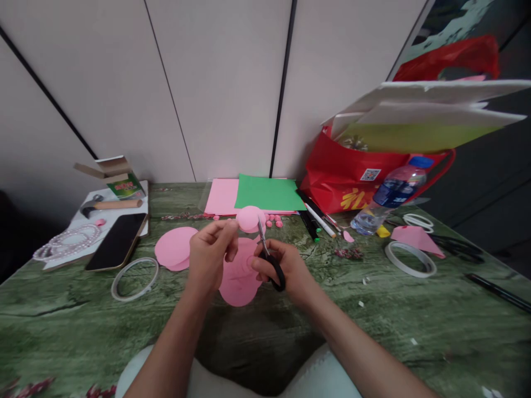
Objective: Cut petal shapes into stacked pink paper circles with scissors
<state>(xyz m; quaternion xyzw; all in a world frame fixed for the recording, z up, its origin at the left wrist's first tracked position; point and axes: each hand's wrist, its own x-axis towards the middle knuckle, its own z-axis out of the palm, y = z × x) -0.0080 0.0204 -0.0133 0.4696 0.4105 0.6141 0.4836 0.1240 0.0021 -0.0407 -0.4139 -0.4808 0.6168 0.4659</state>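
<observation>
Between thumb and fingers, my left hand [213, 249] pinches the left edge of a small pink paper circle [250, 219]. My right hand [282, 264] is closed on black-handled scissors [274, 270], whose blades point up at the circle's right edge. Below both hands, larger pink paper circles [238, 287] lie on the green table [174, 320]. Left of my left hand lie more pink circles [172, 249] that overlap. Small pink pieces [274, 221] sit just beyond the scissors.
Green paper [269, 192] on pink sheets lies at the back. On the right are pens [319, 220], a bottle [390, 193], a red bag [332, 177] and a tape roll [410, 260]. Left are another roll [135, 279], a phone [118, 241], a hammer [116, 204] and beads [68, 243].
</observation>
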